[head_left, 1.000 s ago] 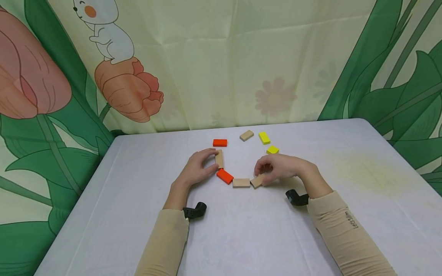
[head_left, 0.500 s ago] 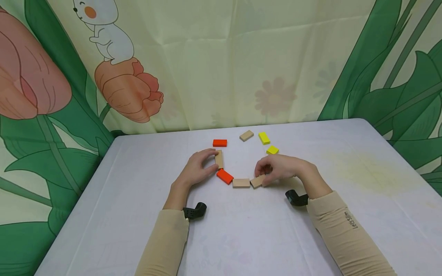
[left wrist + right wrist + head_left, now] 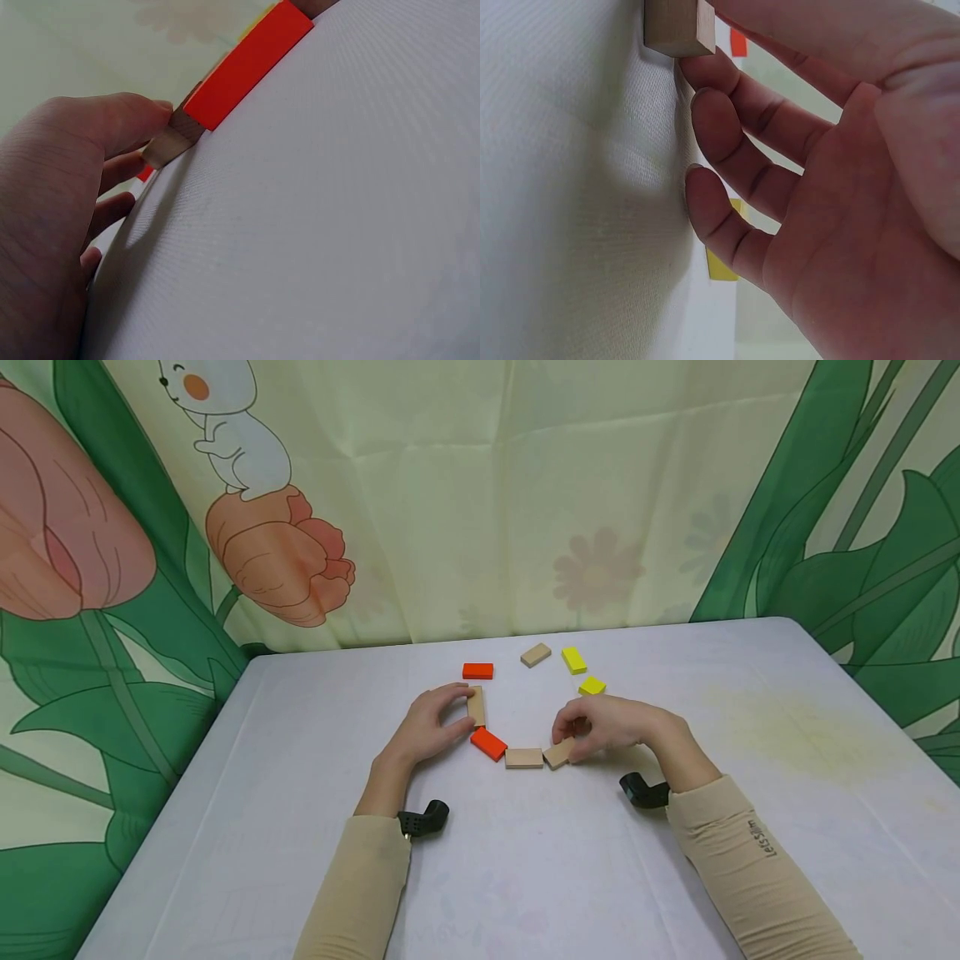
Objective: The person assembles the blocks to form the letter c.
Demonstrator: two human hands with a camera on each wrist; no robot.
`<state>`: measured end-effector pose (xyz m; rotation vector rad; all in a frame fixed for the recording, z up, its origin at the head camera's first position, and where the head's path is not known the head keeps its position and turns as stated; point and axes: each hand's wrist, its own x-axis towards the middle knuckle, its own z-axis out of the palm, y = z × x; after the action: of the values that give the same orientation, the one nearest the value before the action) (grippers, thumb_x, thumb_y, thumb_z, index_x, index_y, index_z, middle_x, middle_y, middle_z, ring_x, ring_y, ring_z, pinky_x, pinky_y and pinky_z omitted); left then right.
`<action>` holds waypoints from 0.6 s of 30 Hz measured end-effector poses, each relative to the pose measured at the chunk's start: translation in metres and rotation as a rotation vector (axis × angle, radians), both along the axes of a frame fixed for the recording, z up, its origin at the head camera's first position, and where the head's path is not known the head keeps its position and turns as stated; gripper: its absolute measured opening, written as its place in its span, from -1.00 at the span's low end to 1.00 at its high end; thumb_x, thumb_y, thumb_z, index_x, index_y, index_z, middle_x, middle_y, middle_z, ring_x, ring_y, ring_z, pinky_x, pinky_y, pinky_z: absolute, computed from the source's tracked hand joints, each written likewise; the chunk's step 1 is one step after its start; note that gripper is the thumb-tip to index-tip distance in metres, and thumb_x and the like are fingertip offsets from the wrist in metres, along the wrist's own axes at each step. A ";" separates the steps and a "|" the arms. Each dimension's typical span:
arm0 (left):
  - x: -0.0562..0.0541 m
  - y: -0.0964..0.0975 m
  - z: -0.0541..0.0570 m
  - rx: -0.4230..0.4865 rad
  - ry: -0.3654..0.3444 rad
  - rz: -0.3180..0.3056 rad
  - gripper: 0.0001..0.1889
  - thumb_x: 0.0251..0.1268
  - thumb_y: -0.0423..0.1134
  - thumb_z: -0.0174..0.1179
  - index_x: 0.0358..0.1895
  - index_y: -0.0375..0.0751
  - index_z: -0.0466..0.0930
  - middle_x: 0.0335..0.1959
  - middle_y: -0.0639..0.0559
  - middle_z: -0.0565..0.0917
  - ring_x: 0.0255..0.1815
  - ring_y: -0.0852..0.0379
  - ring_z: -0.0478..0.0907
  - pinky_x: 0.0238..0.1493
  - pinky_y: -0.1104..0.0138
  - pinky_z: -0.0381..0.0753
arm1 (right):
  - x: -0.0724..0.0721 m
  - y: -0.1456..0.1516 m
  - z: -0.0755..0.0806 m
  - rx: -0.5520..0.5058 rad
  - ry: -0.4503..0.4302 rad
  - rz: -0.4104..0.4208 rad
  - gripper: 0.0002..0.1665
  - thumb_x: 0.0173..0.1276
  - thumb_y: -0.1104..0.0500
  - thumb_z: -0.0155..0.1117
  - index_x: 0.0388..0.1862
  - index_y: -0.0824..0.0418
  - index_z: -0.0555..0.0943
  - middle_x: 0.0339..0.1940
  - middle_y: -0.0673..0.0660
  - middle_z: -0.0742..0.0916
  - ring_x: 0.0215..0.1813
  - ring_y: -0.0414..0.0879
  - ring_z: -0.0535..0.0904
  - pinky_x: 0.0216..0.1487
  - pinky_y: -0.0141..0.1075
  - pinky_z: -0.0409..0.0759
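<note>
My left hand [image 3: 429, 724] holds a plain wooden block [image 3: 477, 707] by its ends, thumb at the near end and index finger at the far end. In the left wrist view, the thumb lies against that block [image 3: 169, 145], with a red block [image 3: 247, 67] close beyond. Between thumb and fingers, my right hand [image 3: 621, 723] pinches another wooden block [image 3: 557, 753], set at an angle; the right wrist view shows the end of this block [image 3: 676, 28] by the cloth. A red block [image 3: 489, 743] and a wooden block [image 3: 524, 758] lie between the hands, forming a curved row with the held ones.
Farther back lie a red block [image 3: 477, 671], a wooden block [image 3: 536, 655] and two yellow blocks, one upper [image 3: 573, 660] and one lower [image 3: 592, 686], partly behind the right hand. White cloth covers the table [image 3: 247, 827]. A printed curtain [image 3: 465, 510] hangs behind its far edge.
</note>
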<state>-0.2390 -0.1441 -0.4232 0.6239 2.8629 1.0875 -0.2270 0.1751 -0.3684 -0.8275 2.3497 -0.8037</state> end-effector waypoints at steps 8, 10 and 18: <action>0.001 0.000 0.000 0.001 0.001 0.000 -0.48 0.33 -0.06 0.24 0.36 -0.02 0.53 0.44 0.01 0.44 0.48 -0.02 0.25 0.49 -0.02 0.14 | 0.000 0.001 0.000 0.001 0.015 -0.001 -0.77 0.24 0.23 0.51 -0.14 0.09 0.70 -0.17 -0.05 0.67 -0.05 -0.07 0.53 0.10 -0.15 0.52; 0.001 0.000 0.000 -0.001 0.004 -0.001 -0.47 0.33 -0.06 0.24 0.36 -0.02 0.53 0.44 0.01 0.44 0.48 -0.02 0.25 0.49 -0.02 0.13 | 0.000 0.001 0.000 0.000 0.017 -0.002 -0.77 0.25 0.23 0.51 -0.13 0.09 0.71 -0.15 -0.05 0.67 -0.03 -0.07 0.53 0.13 -0.13 0.52; -0.001 0.000 -0.002 0.002 0.017 -0.007 -0.47 0.33 -0.06 0.23 0.36 -0.03 0.53 0.43 0.01 0.45 0.47 -0.01 0.27 0.49 0.00 0.14 | -0.001 0.003 -0.001 -0.002 0.024 -0.001 -0.76 0.25 0.22 0.51 -0.10 0.09 0.71 -0.12 -0.04 0.66 0.00 -0.06 0.53 0.15 -0.12 0.51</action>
<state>-0.2401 -0.1441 -0.4254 0.6453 2.8724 1.0895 -0.2276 0.1778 -0.3692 -0.8410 2.3705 -0.8008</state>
